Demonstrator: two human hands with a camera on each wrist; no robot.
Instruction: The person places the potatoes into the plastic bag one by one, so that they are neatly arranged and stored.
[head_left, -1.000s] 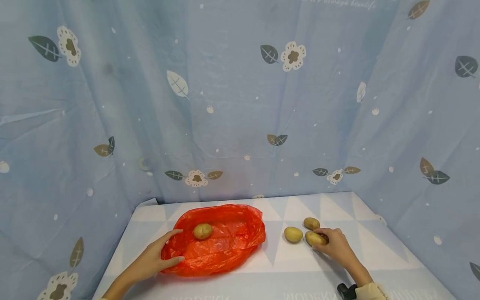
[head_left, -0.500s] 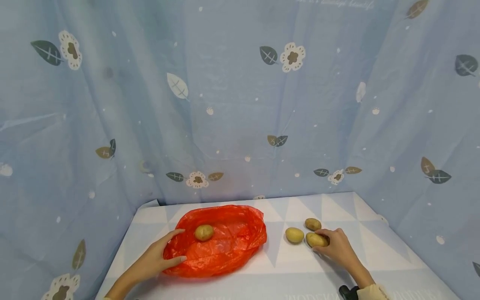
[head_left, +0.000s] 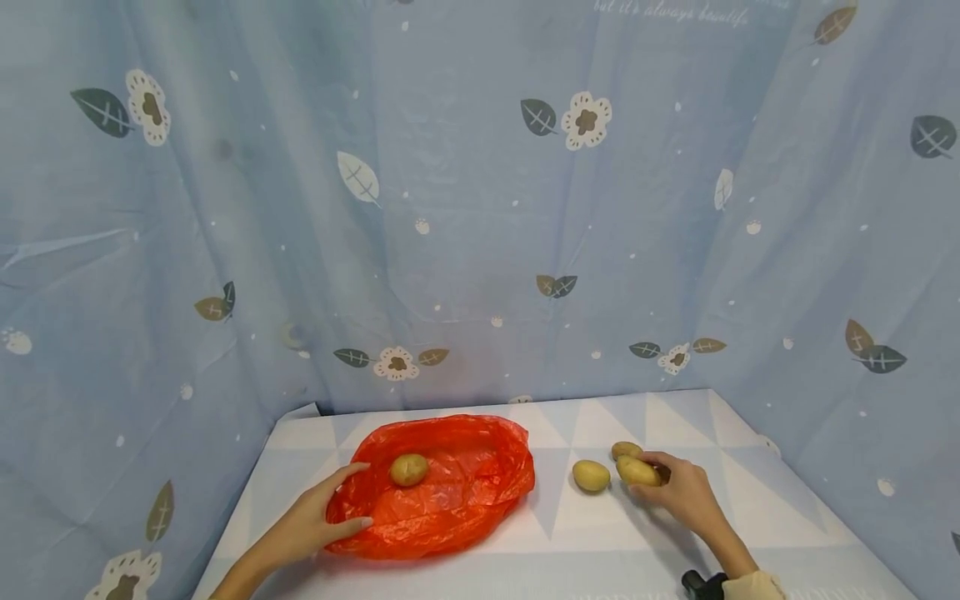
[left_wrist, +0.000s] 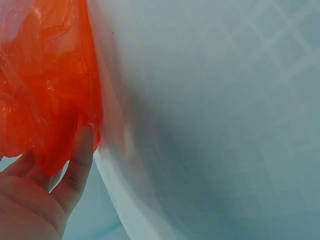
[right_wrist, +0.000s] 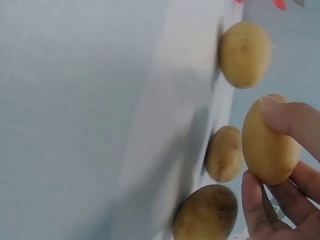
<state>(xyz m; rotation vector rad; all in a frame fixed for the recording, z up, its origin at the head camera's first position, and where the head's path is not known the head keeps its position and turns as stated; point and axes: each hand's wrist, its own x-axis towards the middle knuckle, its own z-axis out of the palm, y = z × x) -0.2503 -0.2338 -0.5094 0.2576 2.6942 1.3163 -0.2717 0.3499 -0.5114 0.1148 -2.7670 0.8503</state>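
Observation:
An open red plastic bag (head_left: 480, 508) lies spread on the table with one potato (head_left: 408, 470) inside. My left hand (head_left: 311, 512) holds the bag's left end, thumb and fingers apart over its rim; the left wrist view shows the thumb against the red film (left_wrist: 50, 75). Off to the right, my right hand (head_left: 684, 490) pinches a yellow potato (right_wrist: 270, 142) between thumb and fingertips, raised off the table. A yellow potato (head_left: 591, 476) and a browner potato (head_left: 626, 450) lie near it. Another brownish potato (right_wrist: 205, 214) appears low in the right wrist view, seemingly hidden by the hand in the head view.
The table (head_left: 562, 533) has a pale cloth with a triangle pattern. A blue curtain (head_left: 465, 208) with printed leaves and flowers surrounds it at the back and both sides. A black device (head_left: 703, 586) sits at my right wrist.
My right hand has lifted the pinched potato slightly off the table. The left hand keeps its place on the bag. The head view has shifted slightly.

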